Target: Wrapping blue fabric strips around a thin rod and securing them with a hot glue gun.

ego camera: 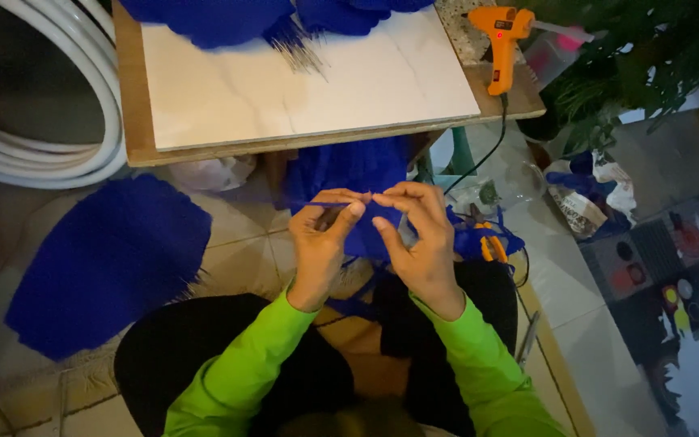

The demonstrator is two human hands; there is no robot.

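My left hand (323, 239) and my right hand (421, 235) meet in front of me, fingertips pinched together on a thin strip of blue crepe paper (363, 231) that hangs between them. Both arms wear bright green sleeves. Behind the hands a larger sheet of blue crepe paper (349, 166) hangs below the table's edge. On the low wooden table (135, 97) lies a white marble-look board (285, 85), with blue paper pieces (220, 18) and a bundle of thin wires (301, 55) at its far side.
An orange glue gun (502, 44) stands on the table's right corner, its cord running down. A big blue paper piece (107, 263) lies on the floor at left. White hose coils (50, 97) sit far left. Orange-handled pliers (491, 247) and green plants (633, 57) are at right.
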